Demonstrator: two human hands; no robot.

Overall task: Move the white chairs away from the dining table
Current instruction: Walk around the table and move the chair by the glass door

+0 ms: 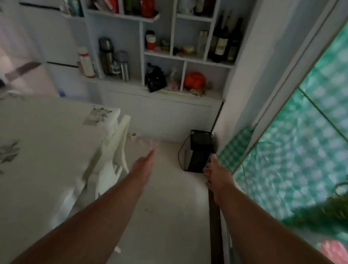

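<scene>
Chair: one white chair [115, 148] stood tucked against the right edge of the dining table [46, 144], its back just beside the tabletop; frame blurred, legs hard to trace.
Left hand: left hand [144, 164] was stretched forward, fingers straight and together, palm empty, near the chair back but apart from it.
Right hand: right hand [215, 173] was extended with fingers loosely spread, holding nothing, close to the black heater [198, 151] and the wall edge; contact could not be told.
Grip state: neither hand had closed on anything; chair not yet taken.
Surroundings: narrow floor lane between table and glass door [311, 130]; shelf [153, 55] of bottles ahead; heater cord lay on the floor.
Risk, chair path: pulling the chair outward would likely send it toward the heater or cord, since the lane looked tight.
Risk, tablecloth: the cloth hung beside the chair and might snag and drag.
Risk, right arm: it might knock the door frame while swinging.
</scene>
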